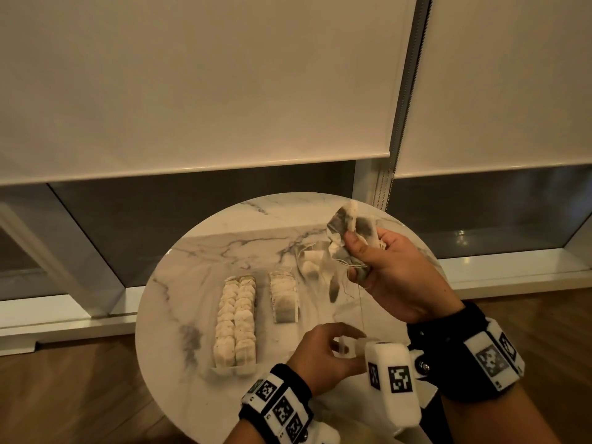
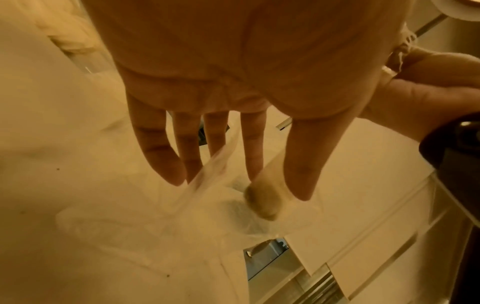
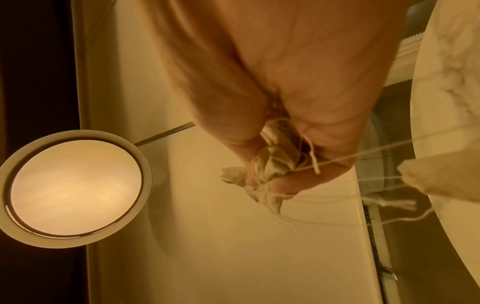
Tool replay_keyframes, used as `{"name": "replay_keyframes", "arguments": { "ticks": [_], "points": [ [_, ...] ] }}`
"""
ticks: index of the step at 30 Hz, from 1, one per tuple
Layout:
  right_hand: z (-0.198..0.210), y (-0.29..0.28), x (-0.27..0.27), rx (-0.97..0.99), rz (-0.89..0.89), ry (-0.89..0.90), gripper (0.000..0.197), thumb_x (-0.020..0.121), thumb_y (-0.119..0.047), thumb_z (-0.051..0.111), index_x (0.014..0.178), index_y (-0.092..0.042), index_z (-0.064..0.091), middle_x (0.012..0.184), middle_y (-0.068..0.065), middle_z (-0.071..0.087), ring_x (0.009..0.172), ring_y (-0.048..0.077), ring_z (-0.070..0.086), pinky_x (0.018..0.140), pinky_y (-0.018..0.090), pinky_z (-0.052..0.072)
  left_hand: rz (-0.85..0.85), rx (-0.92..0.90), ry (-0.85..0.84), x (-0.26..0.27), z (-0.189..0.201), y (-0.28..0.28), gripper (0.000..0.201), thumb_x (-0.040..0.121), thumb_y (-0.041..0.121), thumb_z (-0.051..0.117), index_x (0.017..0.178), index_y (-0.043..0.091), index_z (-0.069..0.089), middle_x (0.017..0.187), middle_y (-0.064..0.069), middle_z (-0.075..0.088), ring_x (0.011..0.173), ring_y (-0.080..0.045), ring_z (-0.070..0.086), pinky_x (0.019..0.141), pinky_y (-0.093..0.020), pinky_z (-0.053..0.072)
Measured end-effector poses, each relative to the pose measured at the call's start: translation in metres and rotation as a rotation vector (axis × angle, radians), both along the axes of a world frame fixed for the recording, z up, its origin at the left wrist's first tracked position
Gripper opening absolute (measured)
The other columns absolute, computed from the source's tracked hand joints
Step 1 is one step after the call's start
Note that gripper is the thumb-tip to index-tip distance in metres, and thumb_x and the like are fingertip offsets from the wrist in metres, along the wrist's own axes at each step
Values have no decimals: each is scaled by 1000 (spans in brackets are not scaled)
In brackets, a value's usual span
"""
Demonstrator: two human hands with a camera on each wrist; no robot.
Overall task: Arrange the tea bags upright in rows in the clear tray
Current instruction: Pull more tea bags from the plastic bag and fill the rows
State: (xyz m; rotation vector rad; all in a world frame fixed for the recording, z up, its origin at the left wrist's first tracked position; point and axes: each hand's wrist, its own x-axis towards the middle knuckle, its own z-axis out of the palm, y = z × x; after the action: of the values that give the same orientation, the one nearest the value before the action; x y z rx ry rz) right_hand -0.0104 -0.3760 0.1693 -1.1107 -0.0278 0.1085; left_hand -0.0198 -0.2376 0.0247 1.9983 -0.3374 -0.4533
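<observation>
Writing: none legible; square black-and-white marker codes on wrist bands (image 1: 278,408) | Tea bags: pale paper, dark contents, strings trailing | Right hand (image 1: 397,277) clutches bunch of tea bags (image 1: 347,230) above marble table (image 1: 179,283) | Left hand (image 1: 323,352) fingers spread, strings (image 3: 363,158) nearby, contact cannot tell | Rows of bags (image 1: 237,322) upright, centre of table, tray walls indistinct.

Clear tray (image 1: 282,318) walls barely discernible; bunched tea bags (image 1: 350,238) in right hand (image 1: 394,277) too crumpled to count; bag beneath left hand (image 2: 233,82) motion-blurred; strings' ends cut off.
</observation>
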Motion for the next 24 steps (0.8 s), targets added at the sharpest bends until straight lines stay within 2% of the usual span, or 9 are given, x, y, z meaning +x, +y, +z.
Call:
{"name": "replay_keyframes", "arguments": {
  "ticks": [5, 8, 9, 10, 12, 14, 16, 19, 24],
  "points": [
    [0, 1, 5, 105, -26, 42, 27, 86, -18, 64, 109, -5, 66, 93, 9, 68, 72, 14, 62, 54, 21, 51, 49, 19, -37, -1, -3, 9, 49, 64, 66, 60, 93, 30, 73, 95, 14, 72, 89, -4, 66, 86, -31, 55],
    [-4, 0, 7, 142, -55, 59, 29, 85, -18, 65, 111, -5, 65, 93, 9, 70, 71, 12, 63, 54, 20, 51, 140, -58, -89, 3, 0, 18, 21, 79, 50, 74, 81, 29, 72, 90, 13, 71, 90, 1, 64, 83, -24, 54],
    [-5, -1, 7, 151, -62, 58, 28, 84, -18, 64, 110, -5, 65, 93, 9, 70, 70, 12, 63, 54, 19, 51, 190, -132, -83, 5, 3, 22, 13, 82, 42, 77, 83, 30, 73, 91, 13, 73, 92, 0, 65, 85, -23, 54],
    [-6, -2, 7, 156, -63, 56, 28, 84, -18, 64, 109, -5, 65, 93, 9, 70, 70, 12, 63, 53, 19, 50, 236, -220, -70, 6, 8, 25, 14, 81, 37, 79, 90, 27, 76, 95, 11, 75, 96, -4, 67, 89, -27, 54],
    [-7, -2, 6, 158, -44, 49, 30, 83, -19, 65, 110, -5, 65, 94, 9, 71, 73, 14, 63, 54, 20, 50, 355, -385, -25, 11, 14, 34, 33, 78, 35, 80, 101, 13, 75, 99, -3, 76, 101, -21, 69, 92, -40, 55],
    [-8, -1, 5, 163, -28, 49, 30, 82, -19, 65, 109, -5, 66, 93, 9, 71, 71, 14, 64, 54, 21, 50, 455, -554, 69, 16, 22, 42, 25, 84, 18, 73, 104, 3, 72, 101, -15, 74, 100, -31, 70, 87, -45, 57],
    [-11, -1, 6, 191, -18, 57, 29, 83, -17, 64, 109, -6, 66, 94, 9, 71, 71, 14, 64, 53, 21, 51, 488, -690, 172, 18, 29, 49, 17, 89, 2, 61, 103, -1, 70, 102, -19, 74, 94, -34, 71, 75, -40, 57],
    [-18, 1, 7, 229, -22, 75, 25, 86, -16, 64, 109, -6, 67, 97, 10, 71, 72, 13, 64, 52, 20, 50, 515, -765, 206, 20, 38, 57, 11, 89, -1, 57, 96, -1, 66, 93, -23, 72, 77, -32, 70, 62, -32, 53],
    [-38, 5, 13, 266, -51, 127, 36, 85, -13, 65, 120, -2, 62, 96, 11, 68, 73, 14, 63, 52, 20, 51, 531, -692, 177, 21, 39, 66, 3, 92, 4, 59, 90, 2, 62, 82, -22, 70, 63, -28, 66, 54, -27, 50]
  ]
}}
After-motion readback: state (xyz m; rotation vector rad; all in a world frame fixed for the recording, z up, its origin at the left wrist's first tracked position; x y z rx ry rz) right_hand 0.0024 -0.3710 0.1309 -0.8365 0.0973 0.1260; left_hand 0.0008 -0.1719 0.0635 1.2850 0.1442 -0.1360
